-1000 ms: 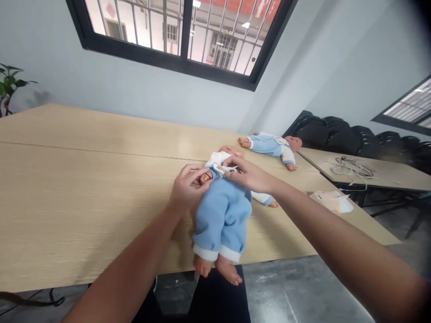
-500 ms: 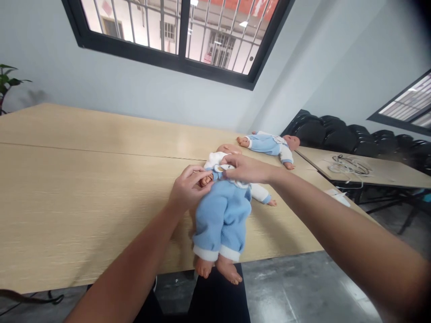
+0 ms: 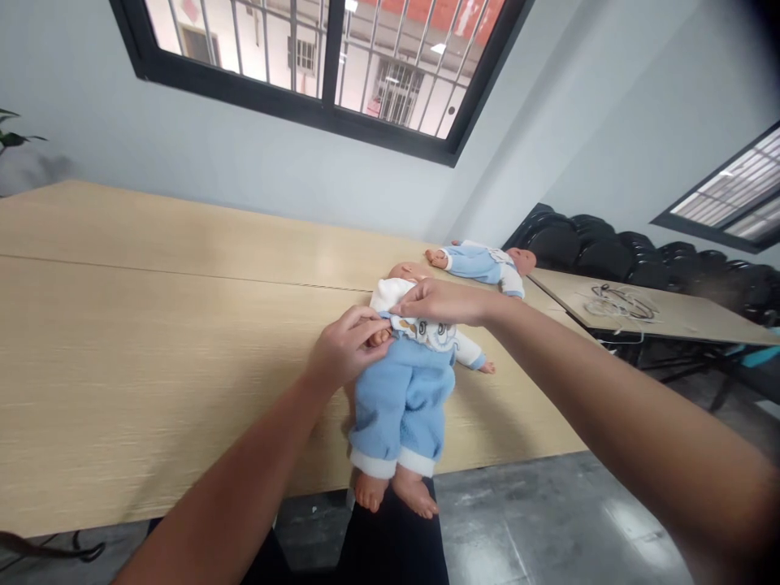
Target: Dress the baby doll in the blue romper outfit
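A baby doll [image 3: 399, 378] in blue trousers and a white top with an animal-face front lies on its back on the table, its bare feet over the near edge. My left hand [image 3: 350, 345] is closed around the doll's small hand and blue cuff, on the left side of its body. Pinched in the fingers of my right hand [image 3: 430, 301] is the sleeve near that cuff, above the doll's chest. The doll's other arm, in a white sleeve, stretches out to the right. My right hand partly covers the doll's head and chest.
A second, similarly dressed doll [image 3: 481, 264] lies farther back on the wooden table [image 3: 183, 349]. To the right, a side table [image 3: 688, 313] bears a tangle of cables [image 3: 621, 302]. Black chairs [image 3: 603, 252] are stacked behind it. A barred window [image 3: 322, 73] is in the wall ahead.
My right hand has shifted slightly left along the doll's sleeve, uncovering the animal face on its chest. The left hand still holds the doll's hand, slightly farther right. The view has turned slightly.
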### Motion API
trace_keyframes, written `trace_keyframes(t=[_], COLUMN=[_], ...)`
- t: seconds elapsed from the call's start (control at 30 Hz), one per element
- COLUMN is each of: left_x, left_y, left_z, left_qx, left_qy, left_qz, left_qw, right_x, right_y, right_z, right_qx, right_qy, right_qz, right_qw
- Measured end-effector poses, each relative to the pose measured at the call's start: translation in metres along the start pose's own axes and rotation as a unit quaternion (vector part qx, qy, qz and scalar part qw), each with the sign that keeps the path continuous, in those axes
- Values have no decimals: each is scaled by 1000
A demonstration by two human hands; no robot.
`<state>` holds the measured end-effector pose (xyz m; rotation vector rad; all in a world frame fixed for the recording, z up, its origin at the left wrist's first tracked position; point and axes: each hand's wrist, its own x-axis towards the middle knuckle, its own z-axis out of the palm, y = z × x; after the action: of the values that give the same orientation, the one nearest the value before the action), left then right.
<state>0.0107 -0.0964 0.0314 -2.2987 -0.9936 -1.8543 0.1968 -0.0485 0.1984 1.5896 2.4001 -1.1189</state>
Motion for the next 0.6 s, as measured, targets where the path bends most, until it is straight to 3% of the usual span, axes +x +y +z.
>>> trace_keyframes(t=[0.17, 0.37, 0.6], left_x=[-1, 0, 2], left_y=[0, 1, 0], left_z=[0, 1, -3], left_qx=[-9, -2, -23], left_qy=[-8, -12, 12], left_qz=[9, 23, 7], left_qw=[1000, 1000, 1000], right_x=[2, 12, 16], right_y=[-2, -3, -16], right_z=[-4, -2, -7], right_qx=[25, -21, -121], right_qy=[-55, 89, 4], right_qz=[-14, -38, -31], right_qw=[998, 995, 992])
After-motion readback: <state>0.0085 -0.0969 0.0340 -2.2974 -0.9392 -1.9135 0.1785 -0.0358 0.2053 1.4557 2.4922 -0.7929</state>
